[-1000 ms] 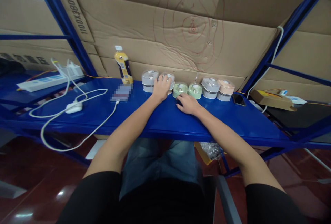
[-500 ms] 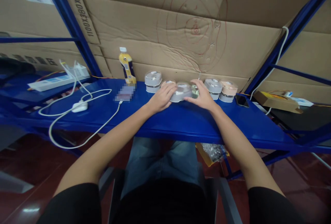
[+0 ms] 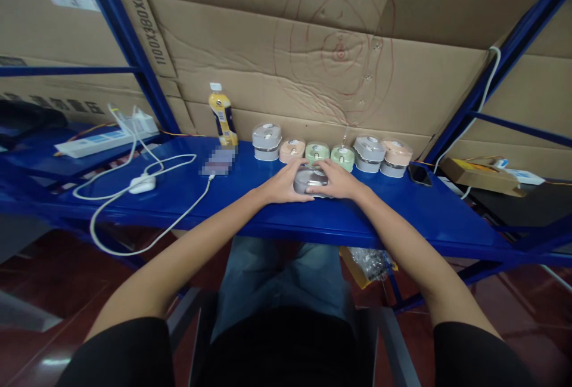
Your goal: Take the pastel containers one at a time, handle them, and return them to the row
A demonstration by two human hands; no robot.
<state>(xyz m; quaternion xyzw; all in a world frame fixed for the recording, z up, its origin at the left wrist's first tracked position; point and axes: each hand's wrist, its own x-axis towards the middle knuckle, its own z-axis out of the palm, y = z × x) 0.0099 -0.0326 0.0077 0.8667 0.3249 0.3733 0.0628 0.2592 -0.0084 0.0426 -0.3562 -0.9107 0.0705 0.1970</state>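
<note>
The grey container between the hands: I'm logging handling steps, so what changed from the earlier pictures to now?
The grey container came off the peach container, moving right and closer in. The left hand, earlier atop it, now grips its side; the right hand has taken hold too. The green containers and bottle stayed put.

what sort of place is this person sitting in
Probably a workshop or warehouse workstation, though I can't be sure: there's a blue metal bench between rack-like blue posts, large cardboard sheets behind it, and a power strip to the left.
</note>
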